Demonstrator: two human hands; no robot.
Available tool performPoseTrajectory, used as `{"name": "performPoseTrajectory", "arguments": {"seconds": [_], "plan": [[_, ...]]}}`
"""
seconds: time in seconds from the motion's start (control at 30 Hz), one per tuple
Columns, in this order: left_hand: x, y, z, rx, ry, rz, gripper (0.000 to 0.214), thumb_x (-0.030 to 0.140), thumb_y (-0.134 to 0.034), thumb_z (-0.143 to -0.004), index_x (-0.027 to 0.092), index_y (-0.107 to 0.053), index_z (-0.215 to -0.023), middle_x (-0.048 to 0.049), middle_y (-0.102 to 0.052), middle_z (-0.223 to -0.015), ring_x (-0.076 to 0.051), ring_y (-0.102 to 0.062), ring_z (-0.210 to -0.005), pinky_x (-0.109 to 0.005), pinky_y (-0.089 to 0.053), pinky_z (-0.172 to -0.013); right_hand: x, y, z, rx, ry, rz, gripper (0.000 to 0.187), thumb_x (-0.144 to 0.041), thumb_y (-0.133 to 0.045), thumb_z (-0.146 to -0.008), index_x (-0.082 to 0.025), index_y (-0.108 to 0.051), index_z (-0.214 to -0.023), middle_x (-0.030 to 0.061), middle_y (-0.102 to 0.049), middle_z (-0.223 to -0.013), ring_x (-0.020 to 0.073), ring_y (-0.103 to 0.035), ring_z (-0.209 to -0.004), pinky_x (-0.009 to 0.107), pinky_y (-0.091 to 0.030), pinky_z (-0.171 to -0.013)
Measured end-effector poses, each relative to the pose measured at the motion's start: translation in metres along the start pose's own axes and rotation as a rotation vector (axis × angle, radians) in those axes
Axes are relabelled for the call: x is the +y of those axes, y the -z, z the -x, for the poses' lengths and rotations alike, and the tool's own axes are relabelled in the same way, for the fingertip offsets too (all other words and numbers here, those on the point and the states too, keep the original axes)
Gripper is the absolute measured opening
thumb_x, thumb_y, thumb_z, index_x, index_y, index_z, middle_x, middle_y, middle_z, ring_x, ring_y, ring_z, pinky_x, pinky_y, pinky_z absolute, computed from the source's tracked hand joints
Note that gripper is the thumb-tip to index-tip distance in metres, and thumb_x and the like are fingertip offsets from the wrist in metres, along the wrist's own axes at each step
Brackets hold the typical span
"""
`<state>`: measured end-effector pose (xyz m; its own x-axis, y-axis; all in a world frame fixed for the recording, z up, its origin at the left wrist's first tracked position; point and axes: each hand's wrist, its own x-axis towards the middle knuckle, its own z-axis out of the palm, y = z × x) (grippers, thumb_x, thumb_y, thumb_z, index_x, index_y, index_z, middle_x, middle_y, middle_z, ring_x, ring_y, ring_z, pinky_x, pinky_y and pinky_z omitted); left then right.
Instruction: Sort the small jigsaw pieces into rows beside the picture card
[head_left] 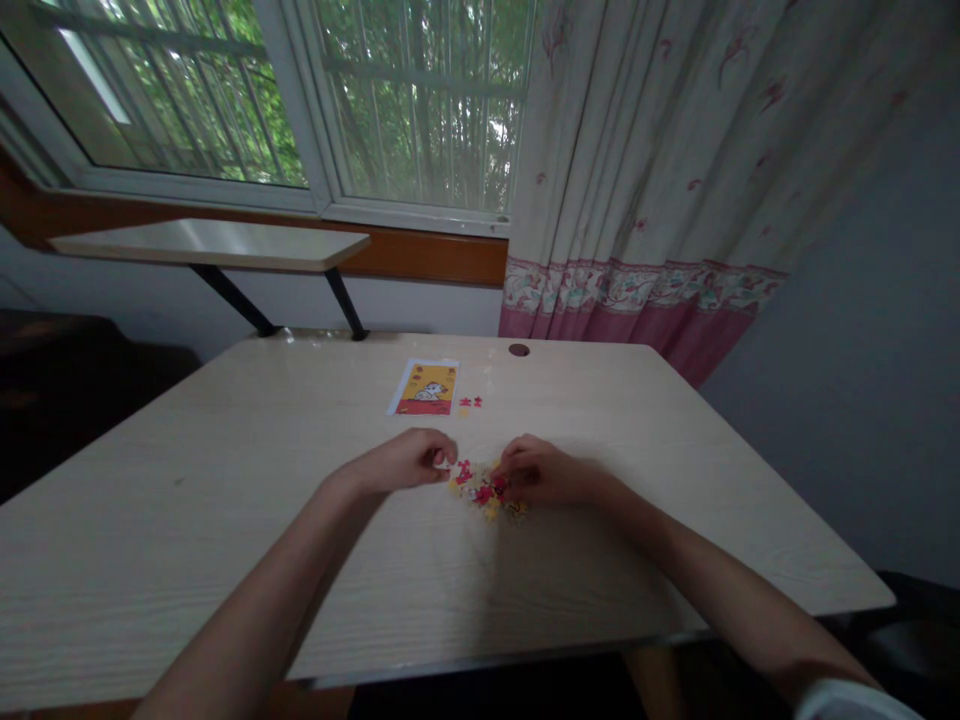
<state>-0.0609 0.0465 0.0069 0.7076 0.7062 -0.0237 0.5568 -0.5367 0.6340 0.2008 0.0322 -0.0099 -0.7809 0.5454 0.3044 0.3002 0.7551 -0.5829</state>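
A small heap of jigsaw pieces (484,490), red, yellow and white, lies on the table between my hands. At its left edge my left hand (416,458) has thumb and fingers curled in a pinch, with a small pale and reddish jigsaw piece (448,467) at the tips. My right hand (541,472) reaches into the heap from the right, its fingers bent and drawn together; what they hold, if anything, is hidden. Beyond the heap lies a picture card (427,388) with a white animal on yellow and red.
Beside the card are a few separate pieces (471,403), red and yellow. The pale wooden table (262,540) has a round cable hole (519,350) near its back edge. A raised shelf (210,243) on black supports stands back left, by a window and curtain (622,200).
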Motion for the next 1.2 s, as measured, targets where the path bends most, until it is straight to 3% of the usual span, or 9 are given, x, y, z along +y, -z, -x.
{"name": "performPoseTrajectory", "arguments": {"seconds": [0.4, 0.53, 0.7, 0.8, 1.03, 1.2], "plan": [[0.017, -0.003, 0.0, 0.058, 0.01, 0.177, 0.011, 0.023, -0.052, -0.073, 0.014, -0.055, -0.07, 0.0026, -0.048, -0.061, -0.009, -0.042, -0.056, -0.019, -0.033, -0.051, -0.009, 0.003, 0.003, 0.006, -0.082, -0.054, 0.012, -0.028, -0.068, -0.07, -0.019, -0.065, -0.078, 0.0015, -0.059, -0.074, 0.0127, -0.054, -0.075, 0.024, -0.044, -0.07], [0.018, -0.005, -0.001, 0.135, -0.012, 0.23, 0.011, 0.023, -0.053, -0.073, 0.013, -0.058, -0.073, -0.0001, -0.054, -0.065, -0.01, -0.046, -0.059, -0.021, -0.036, -0.054, -0.006, 0.003, 0.003, 0.115, -0.228, -0.189, 0.012, -0.029, -0.065, -0.072, -0.017, -0.064, -0.076, 0.0008, -0.061, -0.073, 0.0105, -0.055, -0.069, 0.022, -0.043, -0.065], [0.023, -0.005, -0.001, 0.065, -0.139, 0.233, 0.012, 0.018, -0.055, -0.07, 0.014, -0.064, -0.077, -0.0051, -0.061, -0.082, -0.013, -0.054, -0.073, -0.024, -0.042, -0.065, -0.001, 0.001, -0.001, 0.246, -0.421, -0.276, 0.019, -0.034, -0.062, -0.073, -0.016, -0.066, -0.077, -0.0005, -0.061, -0.063, 0.0074, -0.047, -0.053, 0.018, -0.037, -0.05], [0.03, -0.01, -0.004, 0.128, -0.118, 0.255, 0.014, 0.02, -0.054, -0.073, 0.013, -0.065, -0.077, -0.0052, -0.062, -0.078, -0.013, -0.054, -0.072, -0.024, -0.042, -0.065, 0.001, -0.005, -0.005, 0.343, -0.461, -0.277, 0.022, -0.036, -0.062, -0.073, -0.015, -0.067, -0.076, 0.0001, -0.061, -0.062, 0.0065, -0.042, -0.05, 0.018, -0.033, -0.046], [0.032, -0.032, -0.015, 0.349, 0.046, 0.331, 0.026, 0.035, -0.055, -0.077, 0.011, -0.065, -0.075, -0.0002, -0.053, -0.059, -0.008, -0.041, -0.052, -0.02, -0.031, -0.048, -0.009, -0.018, -0.011, 0.429, -0.483, -0.325, 0.025, -0.04, -0.06, -0.073, -0.016, -0.067, -0.077, -0.0004, -0.06, -0.06, 0.007, -0.044, -0.048, 0.019, -0.034, -0.045], [0.03, -0.037, -0.019, 0.406, 0.137, 0.496, 0.026, 0.035, -0.056, -0.074, 0.01, -0.064, -0.075, -0.0005, -0.055, -0.057, -0.008, -0.042, -0.051, -0.02, -0.033, -0.048, -0.014, -0.015, -0.008, 0.53, -0.291, -0.064, 0.015, -0.034, -0.061, -0.076, -0.02, -0.066, -0.08, 0.0016, -0.065, -0.07, 0.0115, -0.055, -0.064, 0.023, -0.043, -0.061]]}}
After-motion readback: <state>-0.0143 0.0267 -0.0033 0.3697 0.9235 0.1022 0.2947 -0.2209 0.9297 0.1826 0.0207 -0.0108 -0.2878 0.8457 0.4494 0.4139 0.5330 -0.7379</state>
